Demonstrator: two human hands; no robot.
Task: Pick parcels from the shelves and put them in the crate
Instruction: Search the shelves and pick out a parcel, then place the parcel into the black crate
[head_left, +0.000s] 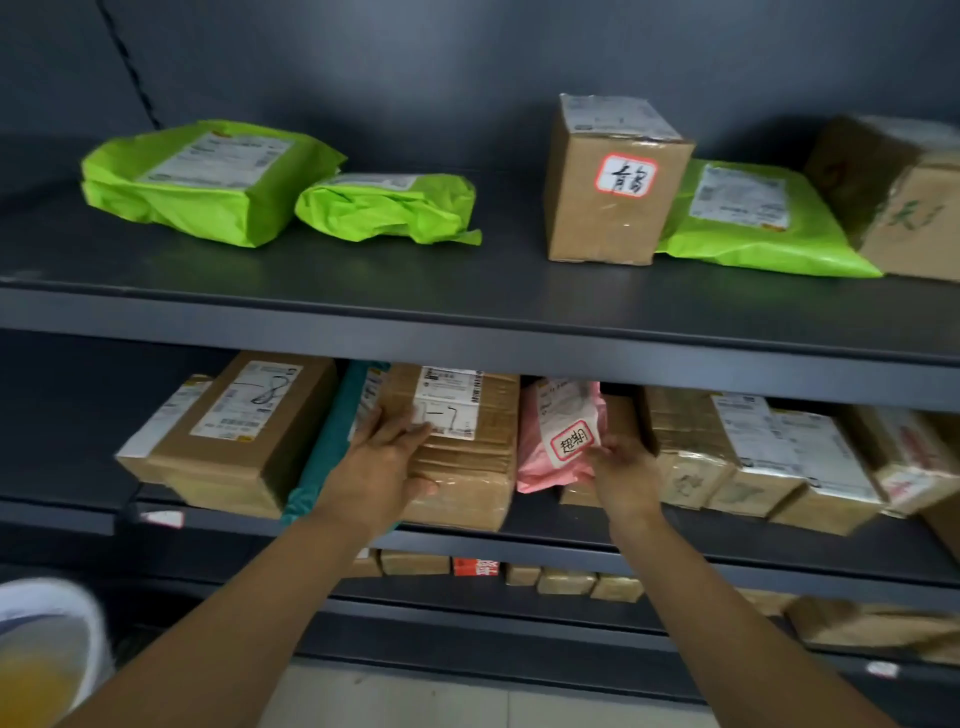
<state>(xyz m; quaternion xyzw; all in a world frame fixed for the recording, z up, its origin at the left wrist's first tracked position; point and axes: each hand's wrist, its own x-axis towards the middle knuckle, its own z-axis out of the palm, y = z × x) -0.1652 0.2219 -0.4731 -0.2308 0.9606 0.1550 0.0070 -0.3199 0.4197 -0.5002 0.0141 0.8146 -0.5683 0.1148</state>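
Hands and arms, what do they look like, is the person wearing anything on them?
The left hand and right hand are bare, no gloves. The left forearm and right forearm are uncovered down to the picture's bottom edge, no sleeve in view. No watch or band shows at either wrist.

Parcel depot: dark metal shelves (467, 317) of labelled parcels (618, 182)
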